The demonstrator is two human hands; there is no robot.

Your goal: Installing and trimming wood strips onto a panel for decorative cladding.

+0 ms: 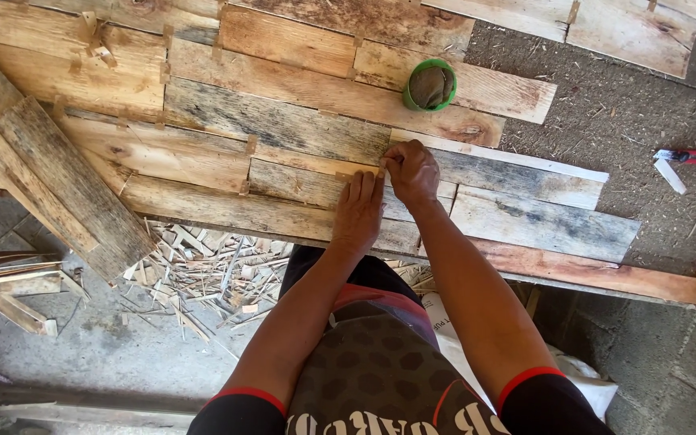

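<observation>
At the far left, loose weathered boards (58, 185) lie slanted over the edge of the panel of fitted planks (283, 121), with splinters and offcuts (203, 278) scattered on the floor below. Moving right, the left hand (359, 211) lies flat and open, fingers together, pressing down on a short plank (308, 184) in the lower rows; it grips nothing. Just beside it, touching at the fingertips, the right hand (411, 171) is pinched nearly closed on a small wooden spacer (382, 167) at the joint where plank ends meet. What exactly sits between the fingertips is too small to tell for sure.

To do this well, the flat hand should probably hold the plank firmly against its neighbours while the pinching fingers seat the piece squarely in the gap, keeping the seam even.

The pressed plank's long axis runs left to right across the view, tilting slightly down toward the right, parallel with the other rows.

Further right sit a green cup (429, 85) on the planks and a red-handled cutter (693, 157) on the rough board.
</observation>
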